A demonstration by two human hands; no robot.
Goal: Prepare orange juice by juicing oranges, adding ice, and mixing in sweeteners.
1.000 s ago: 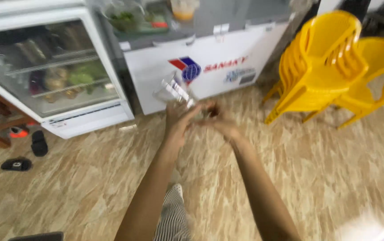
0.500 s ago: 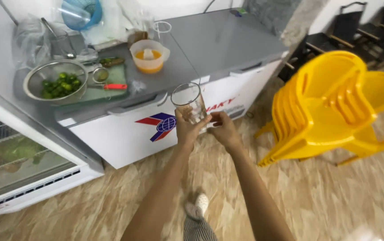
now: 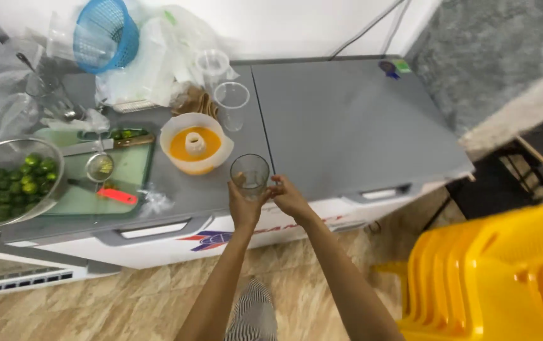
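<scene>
My left hand (image 3: 243, 208) grips a clear drinking glass (image 3: 250, 175) from below and holds it upright over the front part of the grey chest freezer lid (image 3: 347, 126). My right hand (image 3: 289, 197) touches the lower right side of the same glass with its fingers. The glass looks empty. Just left of it stands a white citrus juicer (image 3: 194, 150) with orange juice in its bowl. A clear plastic cup (image 3: 231, 105) stands behind the juicer, and another (image 3: 212, 67) farther back.
A green cutting board (image 3: 126, 173) carries a small strainer (image 3: 100, 167), a knife and a red-handled tool (image 3: 118, 196). A metal bowl of green limes (image 3: 12, 180) sits at left. A blue basket (image 3: 105, 33) and plastic bags lie at the back. Stacked yellow chairs (image 3: 498, 278) stand at the lower right.
The view has swung up from the floor to the freezer top. Both hands have carried the glass forward and over the lid, beside the juicer.
</scene>
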